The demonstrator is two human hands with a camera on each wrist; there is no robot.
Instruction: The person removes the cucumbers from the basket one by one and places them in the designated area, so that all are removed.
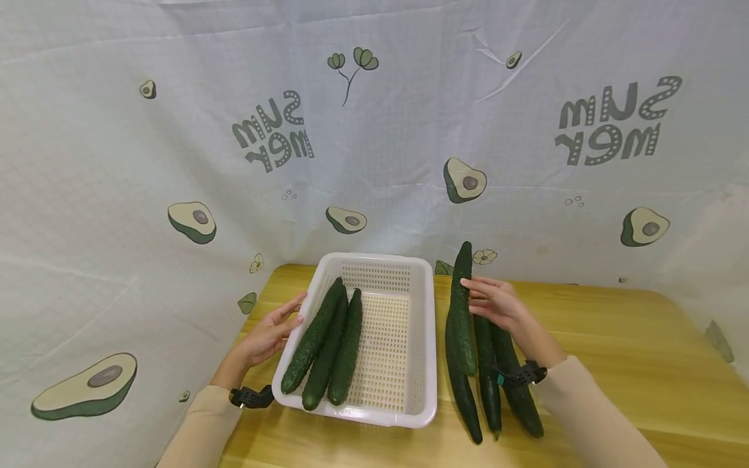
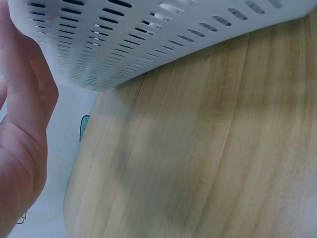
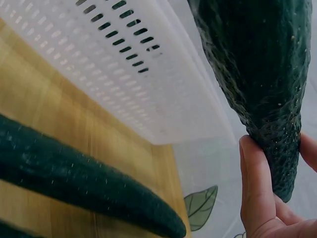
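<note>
A white perforated plastic basket (image 1: 421, 338) holds three dark green cucumbers (image 1: 316, 344) side by side along its left half. My left hand (image 1: 269, 335) rests against the basket's left rim with relaxed fingers; its fingertips lie partly outside the left wrist view. My right hand (image 1: 497, 302) pinches a bumpy cucumber (image 1: 462, 312) near its far, narrow end, between thumb and fingers (image 3: 257, 186). This cucumber is raised above the others, right of the basket. Below it, three more cucumbers (image 1: 488, 390) lie on the table, partly covered by the held one and my right wrist.
The wooden table (image 1: 603, 351) carries everything and runs on to the right. A pale curtain (image 1: 398, 149) printed with avocados and lettering hangs at the table's back and left edges. Dark straps (image 1: 251, 396) circle both wrists.
</note>
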